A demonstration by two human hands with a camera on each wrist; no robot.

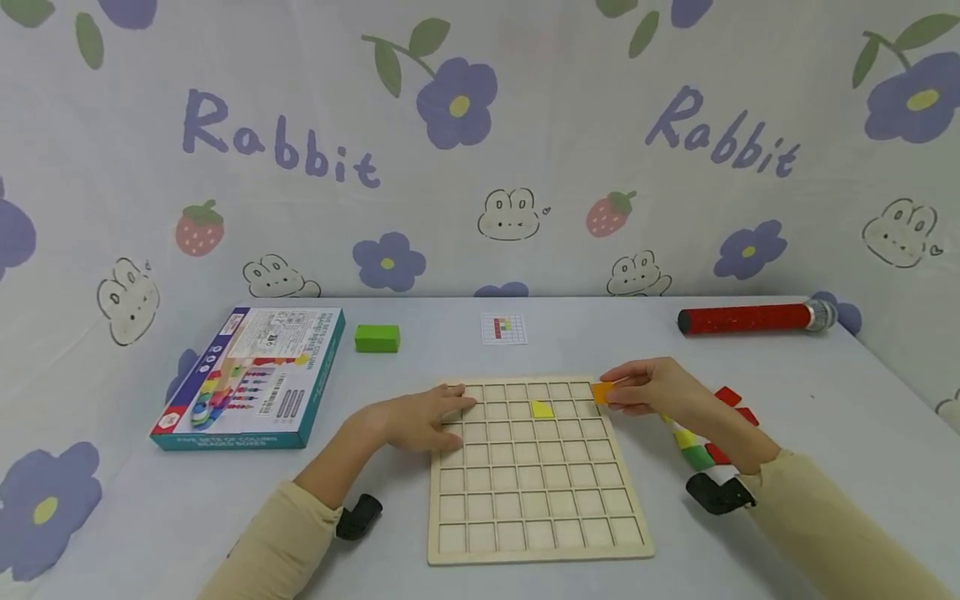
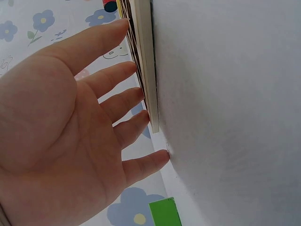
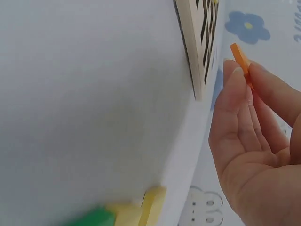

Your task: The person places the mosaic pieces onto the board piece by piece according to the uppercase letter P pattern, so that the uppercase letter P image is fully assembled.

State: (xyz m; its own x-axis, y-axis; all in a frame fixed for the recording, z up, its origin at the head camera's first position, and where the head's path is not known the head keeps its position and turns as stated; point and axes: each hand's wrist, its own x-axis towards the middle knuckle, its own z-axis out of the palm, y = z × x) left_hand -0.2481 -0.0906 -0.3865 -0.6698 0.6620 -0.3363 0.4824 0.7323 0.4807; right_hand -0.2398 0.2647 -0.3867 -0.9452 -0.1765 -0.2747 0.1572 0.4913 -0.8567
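Observation:
A wooden grid board [image 1: 521, 479] lies flat on the white table. One yellow tile [image 1: 542, 409] sits in a cell of its second row. My right hand [image 1: 660, 390] pinches an orange tile [image 1: 602, 392] between thumb and fingertips, over the board's far right corner; in the right wrist view the orange tile [image 3: 240, 57] is seen edge-on, raised above the table. On the other side, my left hand [image 1: 420, 418] rests with spread, fairly straight fingers on the board's left edge. The left wrist view has its fingertips [image 2: 136, 68] right at the board's rim [image 2: 146, 61].
Red, yellow and green tiles [image 1: 699, 456] lie under the right forearm. Behind the board is a small pattern card [image 1: 504, 329]; a green block [image 1: 377, 338] and a flat box [image 1: 251, 379] stand to the left. A red cylinder [image 1: 746, 319] lies at the back right.

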